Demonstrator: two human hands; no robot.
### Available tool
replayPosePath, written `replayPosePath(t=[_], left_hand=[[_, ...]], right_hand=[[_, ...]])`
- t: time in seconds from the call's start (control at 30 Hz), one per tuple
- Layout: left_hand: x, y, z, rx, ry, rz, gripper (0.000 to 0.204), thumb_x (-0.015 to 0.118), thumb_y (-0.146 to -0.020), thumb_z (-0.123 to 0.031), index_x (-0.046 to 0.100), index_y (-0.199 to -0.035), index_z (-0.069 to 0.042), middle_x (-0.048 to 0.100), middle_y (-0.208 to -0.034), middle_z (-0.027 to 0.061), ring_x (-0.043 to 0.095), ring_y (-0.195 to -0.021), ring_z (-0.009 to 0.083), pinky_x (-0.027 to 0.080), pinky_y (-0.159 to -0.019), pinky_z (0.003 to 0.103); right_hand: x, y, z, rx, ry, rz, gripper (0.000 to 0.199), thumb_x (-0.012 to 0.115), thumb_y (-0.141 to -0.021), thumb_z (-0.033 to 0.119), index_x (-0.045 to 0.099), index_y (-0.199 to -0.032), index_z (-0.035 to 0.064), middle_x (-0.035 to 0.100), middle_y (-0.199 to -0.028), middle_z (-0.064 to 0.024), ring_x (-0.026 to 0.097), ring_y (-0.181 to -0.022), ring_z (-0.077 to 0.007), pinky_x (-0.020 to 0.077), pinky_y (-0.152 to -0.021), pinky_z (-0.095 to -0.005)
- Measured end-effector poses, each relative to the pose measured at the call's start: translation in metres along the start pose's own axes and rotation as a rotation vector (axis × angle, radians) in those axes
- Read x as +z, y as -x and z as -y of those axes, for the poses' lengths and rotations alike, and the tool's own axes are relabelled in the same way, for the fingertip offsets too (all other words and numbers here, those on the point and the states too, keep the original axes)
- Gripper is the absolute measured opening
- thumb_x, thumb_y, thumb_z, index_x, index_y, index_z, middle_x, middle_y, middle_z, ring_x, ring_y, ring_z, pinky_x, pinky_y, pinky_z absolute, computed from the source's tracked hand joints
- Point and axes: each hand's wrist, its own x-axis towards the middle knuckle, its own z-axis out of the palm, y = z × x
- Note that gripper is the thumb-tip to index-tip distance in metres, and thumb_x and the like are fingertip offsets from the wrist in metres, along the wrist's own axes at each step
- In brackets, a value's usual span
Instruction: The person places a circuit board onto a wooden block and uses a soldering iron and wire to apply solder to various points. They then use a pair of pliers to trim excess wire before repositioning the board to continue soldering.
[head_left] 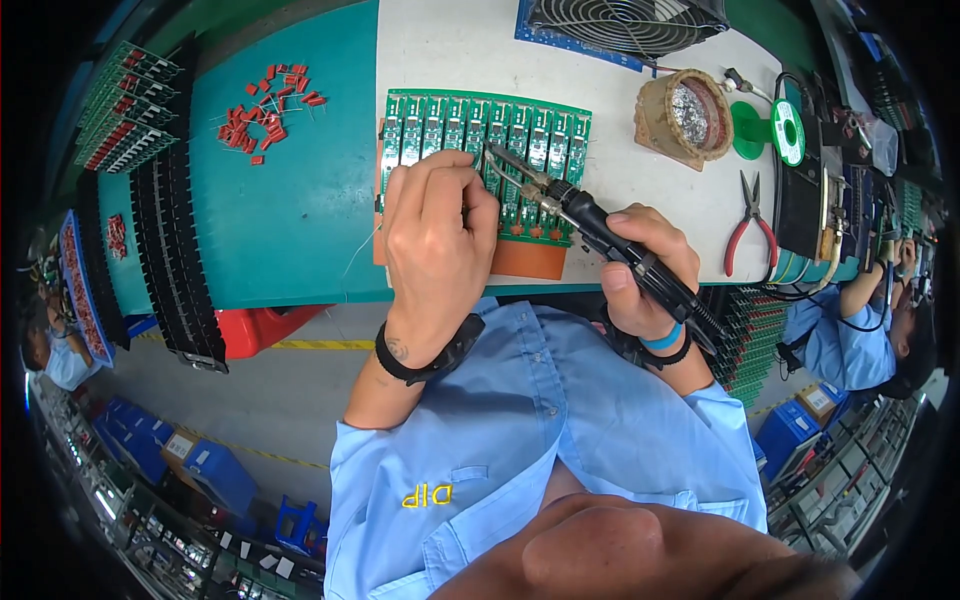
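A panel of narrow green circuit boards lies on an orange-brown base in front of me. My right hand grips a black soldering iron, its two slim metal ends angled left over the middle of the panel. Resting over the panel's left part, my left hand is closed with curled fingers near the iron's end. Whatever its fingertips hold is hidden. A thin pale wire trails beside that hand toward the table's front edge.
Red components lie in a loose pile on the green mat. Beyond the panel stands a fan. To the right are a round tan pot, a green solder spool and red-handled pliers. Black slotted racks stand left. Other people work at both sides.
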Motion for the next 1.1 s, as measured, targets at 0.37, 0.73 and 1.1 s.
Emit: replayPosePath(t=[0.37,0.73,1.1], left_hand=[[0.0,-0.006,0.001,0.001,-0.012,0.021,0.019,0.071,-0.076,0.012,0.062,-0.086,0.0,0.07,-0.1,0.0122,0.061,-0.082,0.0306,0.05,-0.072,0.041],[-0.002,-0.005,0.0,-0.011,0.005,0.028,0.019,0.071,-0.076,0.012,0.062,-0.087,-0.001,0.071,-0.1,0.0114,0.061,-0.083,0.0308,0.051,-0.071,0.041],[-0.007,-0.002,0.0,-0.015,-0.007,0.029,0.017,0.072,-0.079,0.011,0.064,-0.091,0.001,0.072,-0.101,0.0127,0.064,-0.085,0.0319,0.053,-0.072,0.042]], right_hand=[[0.001,-0.003,0.001,0.009,-0.003,0.018,0.039,0.073,-0.099,0.025,0.061,-0.121,-0.0048,0.068,-0.092,-0.0171,0.065,-0.077,-0.0221,0.0523,-0.07,-0.0327],[0.0,-0.002,0.002,0.012,0.015,0.022,0.04,0.072,-0.1,0.027,0.06,-0.122,-0.0045,0.067,-0.091,-0.017,0.065,-0.076,-0.0216,0.0519,-0.069,-0.0323],[-0.003,0.005,0.011,-0.003,0.002,-0.024,0.043,0.071,-0.101,0.029,0.058,-0.123,-0.0054,0.065,-0.088,-0.0151,0.062,-0.074,-0.0201,0.0501,-0.066,-0.0314]])
